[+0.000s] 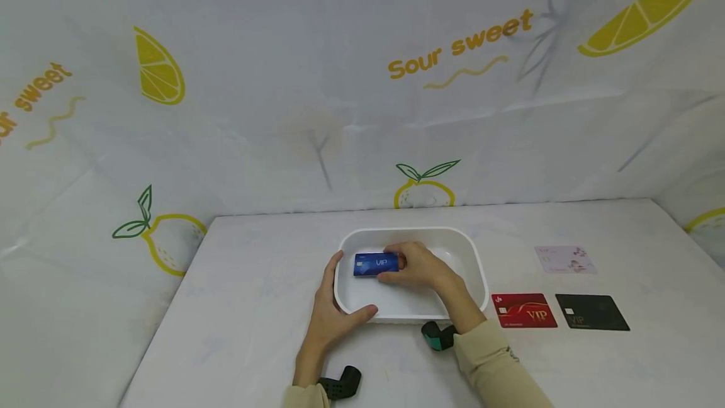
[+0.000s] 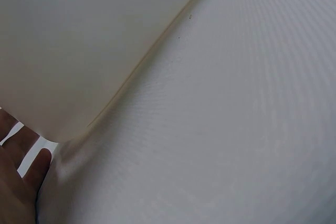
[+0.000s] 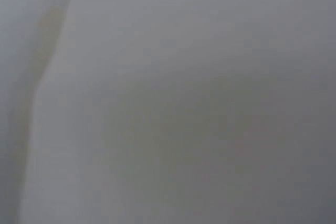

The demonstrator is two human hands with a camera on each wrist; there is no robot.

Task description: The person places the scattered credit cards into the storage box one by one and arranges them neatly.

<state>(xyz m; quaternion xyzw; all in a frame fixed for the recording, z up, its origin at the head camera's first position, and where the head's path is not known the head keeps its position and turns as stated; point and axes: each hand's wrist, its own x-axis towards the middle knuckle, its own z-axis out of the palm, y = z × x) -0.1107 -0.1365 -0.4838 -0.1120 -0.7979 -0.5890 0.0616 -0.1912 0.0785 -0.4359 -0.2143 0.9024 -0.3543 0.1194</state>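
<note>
A blue VIP card (image 1: 370, 264) is over the floor of a white rectangular tray (image 1: 391, 307) in the head view. My right hand (image 1: 421, 267) reaches in from the right and pinches the card's right end between thumb and fingers. Spread around the tray's left front corner is my left hand (image 1: 334, 317), its fingers along the left side and its thumb at the front rim. The left wrist view has the tray's outer wall (image 2: 79, 51) with part of the left hand (image 2: 16, 182) beside it. Blurred pale surfaces fill the right wrist view, without the hand.
Right of the tray, a red VIP card (image 1: 524, 311) and a black VIP card (image 1: 592, 312) lie side by side on the white table (image 1: 238, 307). A pale pink card (image 1: 565, 259) lies behind them. A lemon-print cloth (image 1: 283, 112) rises behind the table.
</note>
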